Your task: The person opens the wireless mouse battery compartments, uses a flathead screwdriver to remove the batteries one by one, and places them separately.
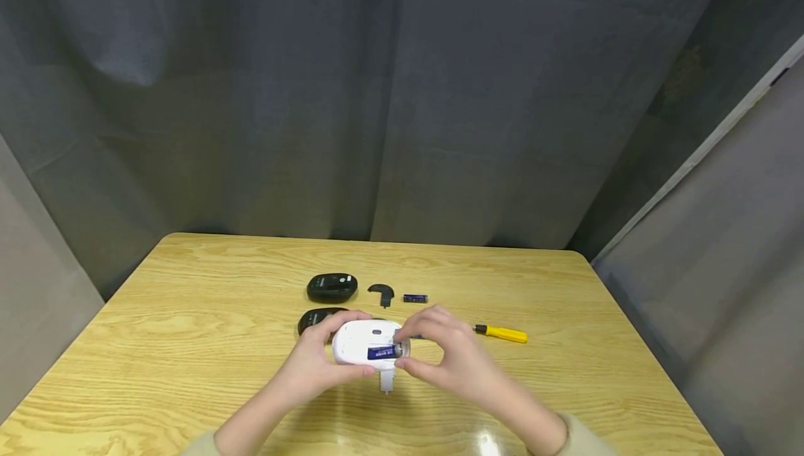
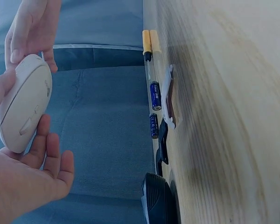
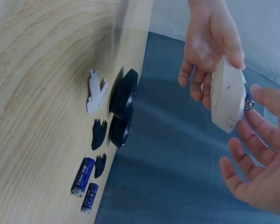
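Observation:
A white computer mouse (image 1: 353, 346) is held above the table, its underside up in the head view. My left hand (image 1: 316, 366) grips its left end between thumb and fingers. A dark blue battery (image 1: 380, 352) lies at the mouse's opened end; in the right wrist view its metal tip (image 3: 249, 103) sticks out. My right hand (image 1: 455, 358) has thumb and index finger at either side of that battery end, seemingly pinching it; the exact contact is partly hidden. Below the mouse, the white battery cover (image 1: 386, 381) rests on the table.
Two black mice (image 1: 331, 288) lie farther back, one partly behind my left hand. Near them are black covers (image 1: 382, 294) and a blue battery (image 1: 414, 298). Another blue battery (image 3: 83, 176) shows in the right wrist view. A yellow-handled screwdriver (image 1: 504, 334) lies to the right.

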Available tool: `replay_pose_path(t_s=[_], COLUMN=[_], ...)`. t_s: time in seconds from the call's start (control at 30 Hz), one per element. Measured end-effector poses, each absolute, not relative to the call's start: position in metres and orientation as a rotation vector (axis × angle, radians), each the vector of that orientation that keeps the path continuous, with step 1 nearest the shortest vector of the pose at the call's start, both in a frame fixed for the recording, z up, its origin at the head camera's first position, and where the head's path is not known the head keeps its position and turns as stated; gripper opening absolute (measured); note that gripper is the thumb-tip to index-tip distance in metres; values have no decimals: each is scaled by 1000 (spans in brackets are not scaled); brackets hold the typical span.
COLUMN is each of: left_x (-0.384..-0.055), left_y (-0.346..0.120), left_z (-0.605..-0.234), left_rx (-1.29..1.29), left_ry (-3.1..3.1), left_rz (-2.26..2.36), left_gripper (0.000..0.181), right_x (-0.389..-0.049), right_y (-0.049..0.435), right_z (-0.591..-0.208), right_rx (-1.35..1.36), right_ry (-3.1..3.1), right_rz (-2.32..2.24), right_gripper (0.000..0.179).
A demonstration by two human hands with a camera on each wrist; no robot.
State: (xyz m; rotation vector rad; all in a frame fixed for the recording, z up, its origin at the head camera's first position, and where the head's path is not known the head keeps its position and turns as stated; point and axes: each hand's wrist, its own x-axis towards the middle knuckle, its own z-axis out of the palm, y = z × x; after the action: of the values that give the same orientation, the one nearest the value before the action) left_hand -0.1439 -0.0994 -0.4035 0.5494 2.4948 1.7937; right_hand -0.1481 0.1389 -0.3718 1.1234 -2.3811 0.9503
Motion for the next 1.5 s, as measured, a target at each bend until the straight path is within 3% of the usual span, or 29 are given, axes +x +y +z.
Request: replay_pose_path(t_s=[0.67,1.5], left_x=[-142,-143], left_y=[-99,-120], left_z=[-404,-407], left_rx=[529,391], left_ry=[2529,2634], left_rz=[1745,1729], left_gripper=[65,72], right_x=[-148,-157], right_y=[132,153], right_z=[-376,-380], right_rx=[1168,1124], right_ry=[-2261,-2132], right_rz=[898,945], right_gripper=[13,20])
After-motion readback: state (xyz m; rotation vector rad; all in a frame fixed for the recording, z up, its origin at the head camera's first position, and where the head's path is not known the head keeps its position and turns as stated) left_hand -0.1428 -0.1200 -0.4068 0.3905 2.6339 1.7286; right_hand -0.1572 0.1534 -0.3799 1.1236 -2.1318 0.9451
